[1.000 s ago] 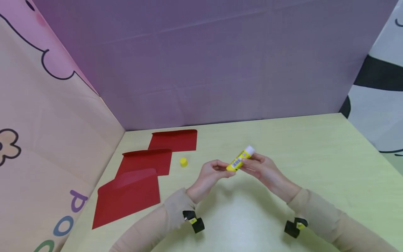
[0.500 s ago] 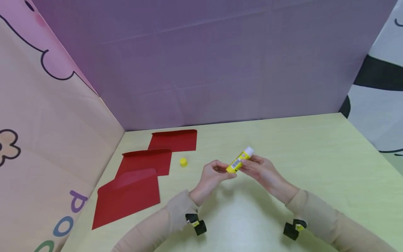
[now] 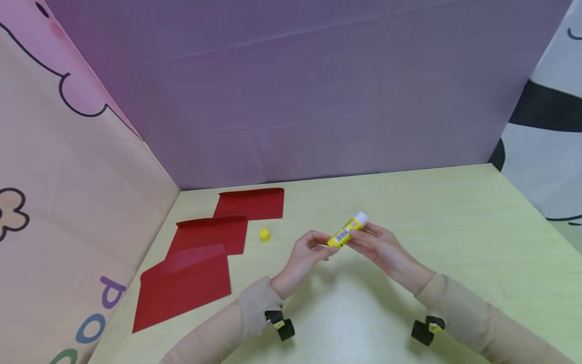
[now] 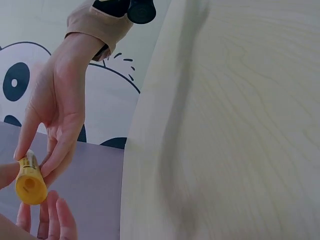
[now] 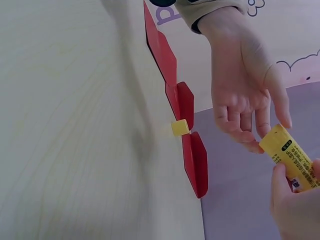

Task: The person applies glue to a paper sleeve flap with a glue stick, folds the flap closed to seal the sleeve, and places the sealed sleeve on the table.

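A yellow glue stick (image 3: 343, 235) with a white top end is held tilted above the table, between both hands. My right hand (image 3: 379, 248) grips its barrel near the white end, thumb on one side and fingers on the other. My left hand (image 3: 305, 259) pinches the lower end between thumb and fingertips. In the left wrist view, the round yellow base (image 4: 31, 189) faces the camera. The right wrist view shows printed black lettering on the barrel (image 5: 292, 157). The yellow cap (image 3: 265, 234) stands apart on the table, left of my hands.
Three red envelopes lie in a staggered row at the left: a near one (image 3: 186, 288) with its flap raised, a middle one (image 3: 209, 235) and a far one (image 3: 250, 203). A purple wall (image 3: 291, 101) closes off the back of the pale wooden table (image 3: 454, 227).
Both hands stay in nearly the same place around the glue stick. The left thumb and fingers shift slightly at its lower end. The cap and envelopes have not moved.
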`<action>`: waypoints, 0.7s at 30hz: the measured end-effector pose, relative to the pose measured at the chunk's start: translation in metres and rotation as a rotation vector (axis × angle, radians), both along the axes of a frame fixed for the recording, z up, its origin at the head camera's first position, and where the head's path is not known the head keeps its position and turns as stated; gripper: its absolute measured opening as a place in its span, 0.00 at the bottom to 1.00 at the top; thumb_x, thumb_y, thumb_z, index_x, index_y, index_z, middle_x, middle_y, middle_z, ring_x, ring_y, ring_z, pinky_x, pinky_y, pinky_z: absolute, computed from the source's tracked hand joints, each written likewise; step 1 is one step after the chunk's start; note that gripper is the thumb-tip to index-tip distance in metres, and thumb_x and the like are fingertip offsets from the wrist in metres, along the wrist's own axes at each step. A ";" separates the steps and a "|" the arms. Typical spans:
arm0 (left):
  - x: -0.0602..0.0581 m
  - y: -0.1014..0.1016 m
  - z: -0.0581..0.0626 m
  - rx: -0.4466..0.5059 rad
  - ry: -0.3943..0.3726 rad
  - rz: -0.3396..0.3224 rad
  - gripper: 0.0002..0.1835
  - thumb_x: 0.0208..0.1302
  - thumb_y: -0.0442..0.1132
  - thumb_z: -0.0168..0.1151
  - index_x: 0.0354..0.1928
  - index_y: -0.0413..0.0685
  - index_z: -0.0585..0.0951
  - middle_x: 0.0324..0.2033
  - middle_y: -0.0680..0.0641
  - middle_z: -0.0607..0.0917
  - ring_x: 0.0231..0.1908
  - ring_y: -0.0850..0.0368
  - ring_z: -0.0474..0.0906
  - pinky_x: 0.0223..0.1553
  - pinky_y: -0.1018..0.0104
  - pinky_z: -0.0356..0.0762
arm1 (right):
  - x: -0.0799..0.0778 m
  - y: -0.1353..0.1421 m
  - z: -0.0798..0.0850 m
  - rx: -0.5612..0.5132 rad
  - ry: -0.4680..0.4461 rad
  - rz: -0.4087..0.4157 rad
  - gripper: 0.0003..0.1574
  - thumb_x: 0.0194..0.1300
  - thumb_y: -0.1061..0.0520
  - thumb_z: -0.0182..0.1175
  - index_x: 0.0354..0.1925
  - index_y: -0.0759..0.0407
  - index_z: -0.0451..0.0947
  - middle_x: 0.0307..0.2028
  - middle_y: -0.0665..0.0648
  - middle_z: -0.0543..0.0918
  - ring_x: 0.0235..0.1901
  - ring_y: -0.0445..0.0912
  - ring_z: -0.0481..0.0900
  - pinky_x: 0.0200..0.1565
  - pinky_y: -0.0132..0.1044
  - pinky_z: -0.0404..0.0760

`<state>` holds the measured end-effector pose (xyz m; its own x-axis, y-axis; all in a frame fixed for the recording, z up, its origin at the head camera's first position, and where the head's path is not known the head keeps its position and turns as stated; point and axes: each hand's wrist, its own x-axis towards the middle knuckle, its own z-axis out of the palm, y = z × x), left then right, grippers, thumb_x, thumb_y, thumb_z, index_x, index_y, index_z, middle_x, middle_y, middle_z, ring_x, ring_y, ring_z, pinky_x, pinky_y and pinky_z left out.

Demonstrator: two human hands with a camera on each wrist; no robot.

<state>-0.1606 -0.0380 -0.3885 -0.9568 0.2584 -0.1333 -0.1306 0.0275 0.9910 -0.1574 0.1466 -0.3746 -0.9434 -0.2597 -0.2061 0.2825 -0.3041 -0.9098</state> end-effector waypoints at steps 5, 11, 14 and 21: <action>-0.002 -0.005 0.002 0.044 -0.025 -0.053 0.18 0.60 0.40 0.57 0.47 0.35 0.71 0.40 0.43 0.78 0.36 0.54 0.78 0.42 0.62 0.76 | 0.000 0.001 0.001 -0.026 -0.001 0.008 0.39 0.61 0.62 0.54 0.62 0.76 0.45 0.46 0.59 0.74 0.45 0.41 0.76 0.53 0.36 0.69; -0.004 -0.011 0.006 0.069 -0.135 -0.134 0.21 0.64 0.45 0.50 0.50 0.35 0.70 0.41 0.42 0.79 0.38 0.52 0.79 0.42 0.61 0.76 | 0.001 0.002 0.001 -0.054 0.003 0.030 0.40 0.62 0.63 0.52 0.63 0.76 0.42 0.49 0.62 0.71 0.46 0.42 0.76 0.53 0.36 0.68; -0.005 -0.013 0.006 0.123 -0.243 -0.220 0.21 0.66 0.46 0.46 0.52 0.35 0.68 0.40 0.40 0.80 0.39 0.50 0.78 0.45 0.57 0.74 | 0.001 0.002 0.001 -0.078 0.015 0.041 0.40 0.62 0.64 0.52 0.63 0.77 0.41 0.47 0.60 0.73 0.45 0.42 0.76 0.53 0.36 0.68; -0.009 -0.013 0.002 0.249 -0.421 -0.414 0.26 0.68 0.51 0.37 0.58 0.37 0.60 0.38 0.46 0.78 0.45 0.47 0.75 0.54 0.53 0.66 | 0.002 0.002 0.002 -0.105 0.044 0.063 0.40 0.62 0.65 0.51 0.62 0.79 0.40 0.43 0.55 0.76 0.45 0.41 0.76 0.53 0.36 0.68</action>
